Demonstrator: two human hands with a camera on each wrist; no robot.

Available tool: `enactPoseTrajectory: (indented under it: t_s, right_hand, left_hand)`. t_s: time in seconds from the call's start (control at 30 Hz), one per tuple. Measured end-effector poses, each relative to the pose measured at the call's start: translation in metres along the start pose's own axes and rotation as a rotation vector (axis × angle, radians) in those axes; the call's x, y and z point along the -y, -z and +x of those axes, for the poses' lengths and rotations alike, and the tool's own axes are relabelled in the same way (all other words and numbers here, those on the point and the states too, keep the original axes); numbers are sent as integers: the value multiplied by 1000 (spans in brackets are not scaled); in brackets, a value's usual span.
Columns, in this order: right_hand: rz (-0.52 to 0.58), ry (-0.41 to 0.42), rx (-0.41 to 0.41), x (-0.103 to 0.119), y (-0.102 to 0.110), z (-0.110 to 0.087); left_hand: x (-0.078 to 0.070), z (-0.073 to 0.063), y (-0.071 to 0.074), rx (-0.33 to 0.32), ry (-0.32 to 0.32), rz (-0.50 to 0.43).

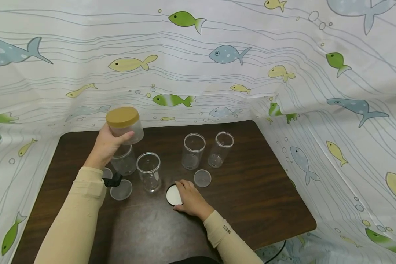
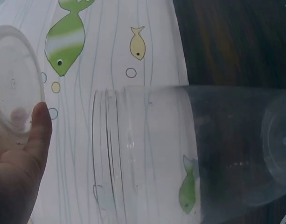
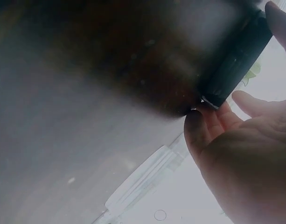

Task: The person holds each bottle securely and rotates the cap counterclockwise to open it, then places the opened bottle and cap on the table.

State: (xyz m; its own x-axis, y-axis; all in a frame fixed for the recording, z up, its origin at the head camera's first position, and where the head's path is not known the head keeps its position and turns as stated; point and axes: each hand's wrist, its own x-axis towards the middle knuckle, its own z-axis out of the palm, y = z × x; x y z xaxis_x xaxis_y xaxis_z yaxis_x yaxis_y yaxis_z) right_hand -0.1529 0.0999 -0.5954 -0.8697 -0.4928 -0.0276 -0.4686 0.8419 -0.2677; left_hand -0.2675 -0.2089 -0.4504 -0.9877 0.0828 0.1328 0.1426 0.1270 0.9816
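My left hand (image 1: 106,145) grips a short clear jar (image 1: 134,132) with a yellow lid (image 1: 122,117), raised at the table's far left. Just under it in the head view stands an open clear jar (image 1: 124,161), which fills the middle of the left wrist view. That view also shows the held jar's round base (image 2: 14,79) beside my thumb. With fingers and thumb at its edge, my right hand (image 1: 193,199) holds a white lid with a black rim (image 1: 173,195) low at the table's middle. Its dark side wall (image 3: 236,63) shows between the fingers in the right wrist view.
A tall clear jar (image 1: 149,172) stands between my hands. Farther back on the right are two more open jars, one wider (image 1: 193,152) and one slimmer (image 1: 220,150). Clear discs lie on the brown table (image 1: 250,205), one near my right hand (image 1: 202,178), another near my left wrist (image 1: 121,190).
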Motion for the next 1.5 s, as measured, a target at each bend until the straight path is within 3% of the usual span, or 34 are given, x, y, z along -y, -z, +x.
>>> enactPoseTrajectory:
  t_s: [0.37,0.6,0.77,1.03,1.17,1.33,1.5]
  right_hand:
    - [65,-31,32,3,6,3]
    - [114,-57,-9,8,36,5]
    - [190,-48,-97,12,67,8]
    - [423,31,-385,15,102,18]
    - [515,93,-478,19,114,28]
    - [651,161,-516,31,131,41]
    - [806,213,-475,51,144,52]
  left_hand:
    - [-22,-8,3,18,-63,154]
    - [-31,-12,5,21,-92,269]
    - [-34,-17,4,11,-100,335]
    - [-38,-26,1,23,-119,355]
    - [-42,-34,0,30,-138,374]
    - [-46,-42,-6,55,-169,415]
    - [-49,-49,-12,85,-191,434]
